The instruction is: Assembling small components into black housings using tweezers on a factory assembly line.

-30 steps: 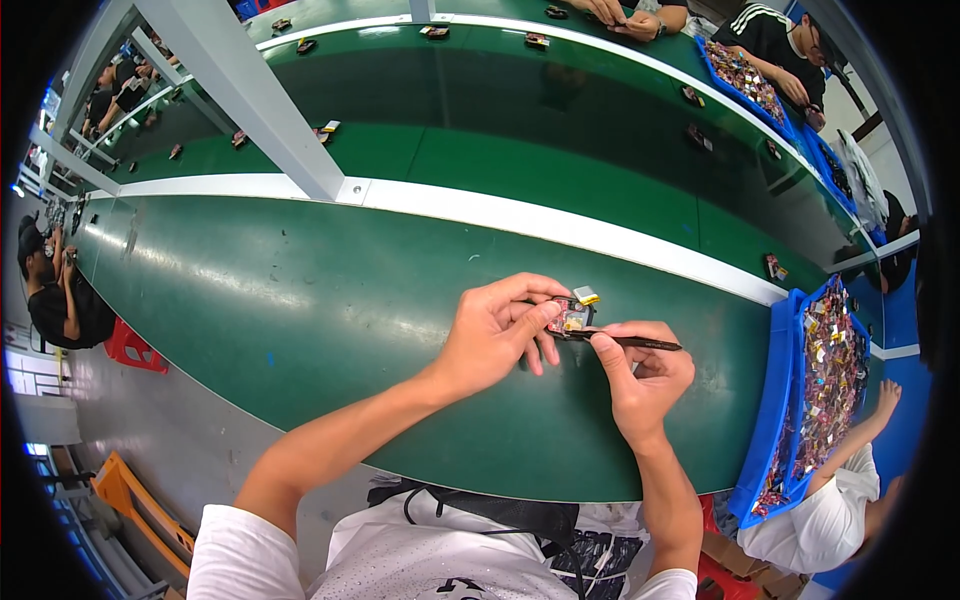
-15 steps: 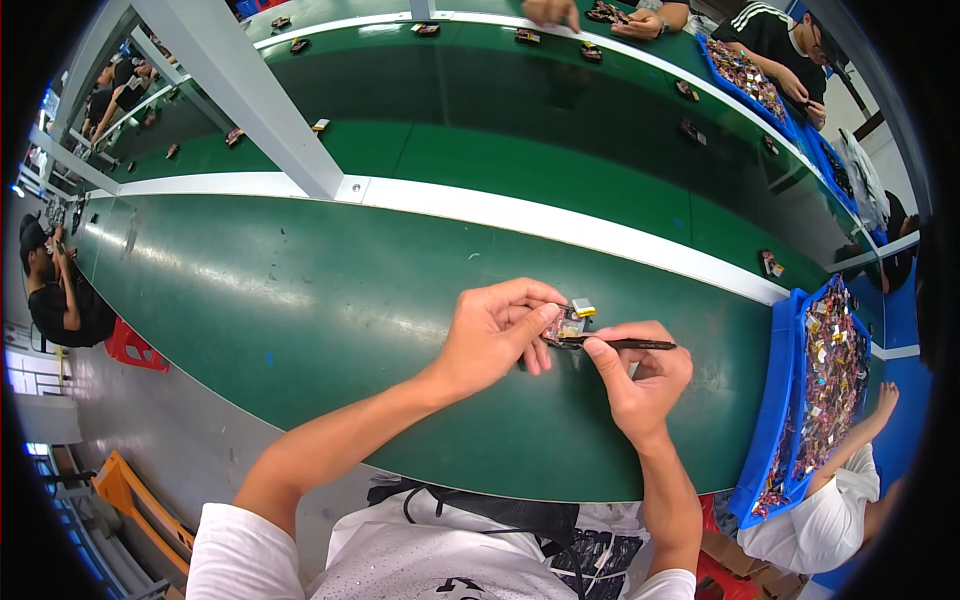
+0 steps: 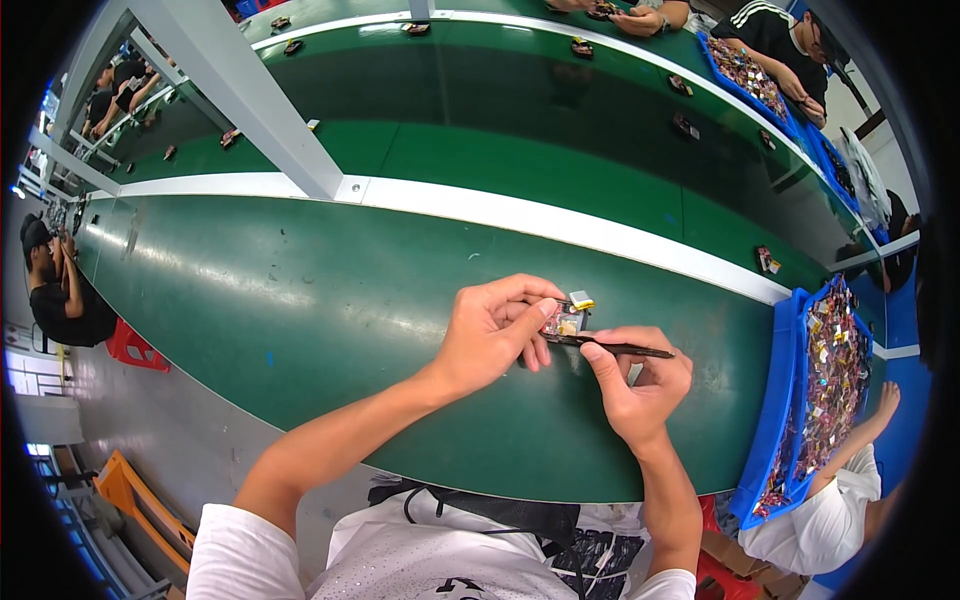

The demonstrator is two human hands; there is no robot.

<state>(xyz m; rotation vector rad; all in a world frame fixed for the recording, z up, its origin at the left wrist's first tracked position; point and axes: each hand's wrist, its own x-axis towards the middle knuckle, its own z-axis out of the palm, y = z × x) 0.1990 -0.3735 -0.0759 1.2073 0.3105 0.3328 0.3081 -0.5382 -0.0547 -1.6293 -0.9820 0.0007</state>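
Observation:
My left hand (image 3: 492, 325) pinches a small electronic assembly (image 3: 568, 325) by its left side, above the green table (image 3: 330, 300). The assembly has a dark casing and a reddish circuit board, and a silver battery (image 3: 581, 299) with yellow tape sticks out at its far edge. In my right hand (image 3: 642, 385) are thin black tweezers (image 3: 635, 350), gripped between thumb and fingers. Their tip reaches the near edge of the assembly; the exact contact point is too small to make out.
Blue bins (image 3: 790, 400) heaped with small circuit parts stand at the table's right end, close to another person's arm (image 3: 850, 445). Beyond a white rail (image 3: 560, 237) runs a green conveyor belt (image 3: 450, 150) carrying spaced-out assemblies. A grey metal post (image 3: 250, 95) rises at the rail.
The tweezers have tilted slightly, and their tip has shifted a little left along the assembly. Assemblies on the belt have drifted left. A far worker's hand has drawn back from the belt.

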